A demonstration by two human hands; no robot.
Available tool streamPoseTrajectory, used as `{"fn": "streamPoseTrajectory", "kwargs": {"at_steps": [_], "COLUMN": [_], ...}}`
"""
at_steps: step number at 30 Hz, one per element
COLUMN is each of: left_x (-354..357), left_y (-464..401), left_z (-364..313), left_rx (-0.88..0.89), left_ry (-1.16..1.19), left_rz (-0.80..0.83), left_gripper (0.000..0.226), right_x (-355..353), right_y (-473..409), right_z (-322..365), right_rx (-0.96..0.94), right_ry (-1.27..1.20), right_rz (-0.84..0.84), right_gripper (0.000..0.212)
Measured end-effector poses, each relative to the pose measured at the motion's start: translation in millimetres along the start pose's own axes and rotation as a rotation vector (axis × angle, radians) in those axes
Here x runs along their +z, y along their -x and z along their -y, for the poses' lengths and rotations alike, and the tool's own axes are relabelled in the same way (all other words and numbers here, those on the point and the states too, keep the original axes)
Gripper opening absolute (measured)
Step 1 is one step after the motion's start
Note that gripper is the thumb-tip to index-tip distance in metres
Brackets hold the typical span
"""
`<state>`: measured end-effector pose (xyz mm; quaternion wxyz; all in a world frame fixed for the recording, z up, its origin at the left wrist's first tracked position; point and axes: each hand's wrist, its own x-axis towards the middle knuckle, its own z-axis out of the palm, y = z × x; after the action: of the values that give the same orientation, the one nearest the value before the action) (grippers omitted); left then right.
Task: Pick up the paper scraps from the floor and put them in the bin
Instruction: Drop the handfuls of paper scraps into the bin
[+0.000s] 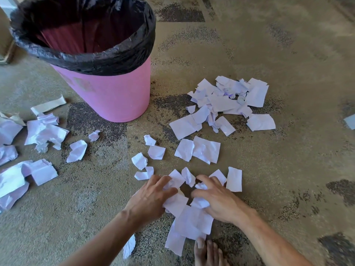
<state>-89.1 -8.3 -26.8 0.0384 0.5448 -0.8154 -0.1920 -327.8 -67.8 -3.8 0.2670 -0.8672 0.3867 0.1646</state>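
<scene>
Bin (107, 96) top edge cut off by frame; inside dark, contents unclear. Left hand (151, 198) fingers (163, 181) spread, loosely curled, pressing on paper scraps (192, 219). Right hand (217, 200) fingers curled, gripping crumpled scrap (200, 203). More scraps scattered on patterned carpet (288, 169) near pink bin, black liner (96, 60). Bare toes (207, 252) at bottom edge.

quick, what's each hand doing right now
Left hand: open, fingers spread on the paper scraps, gripping nothing.
Right hand: fingers curled round a crumpled scrap.
</scene>
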Motion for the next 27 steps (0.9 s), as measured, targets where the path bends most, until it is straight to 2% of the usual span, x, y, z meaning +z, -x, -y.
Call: {"fn": "streamPoseTrajectory", "kwargs": {"at_steps": [3,6,8,12,14,17,20,24,27], "left_x": [3,5,3,-8,-19,-43,-76,-137,-189], "left_y": [-3,-7,-10,-17,-18,-21,-26,-27,-21], "left_z": [0,3,6,5,5,5,1,-14,-29], "left_rx": [0.009,-0.030,-0.075,-0.214,-0.302,-0.474,-0.604,-0.647,-0.706], "left_ry": [-0.006,0.034,0.145,0.441,0.578,0.755,0.967,1.199,1.309], "left_rz": [-0.041,-0.070,-0.087,-0.218,-0.300,-0.316,-0.364,-0.452,-0.526], "left_gripper": [0.070,0.072,0.067,0.044,0.027,0.015,0.011,0.012,0.015], "right_x": [4,1,-3,-17,-28,-46,-71,-118,-163], "right_y": [-2,-6,-9,-12,-14,-19,-22,-17,-9], "right_z": [-1,-3,-4,-10,-9,-3,6,30,56], "right_rx": [-0.034,-0.008,0.047,0.182,0.217,0.260,0.244,0.255,0.218], "right_ry": [-0.100,-0.209,-0.326,-0.609,-0.837,-1.196,-1.350,-1.627,-1.724], "right_rz": [-0.036,-0.061,-0.082,-0.141,-0.169,-0.196,-0.244,-0.332,-0.366], "right_gripper": [0.037,0.040,0.034,0.019,0.016,0.021,0.020,0.021,0.024]}}
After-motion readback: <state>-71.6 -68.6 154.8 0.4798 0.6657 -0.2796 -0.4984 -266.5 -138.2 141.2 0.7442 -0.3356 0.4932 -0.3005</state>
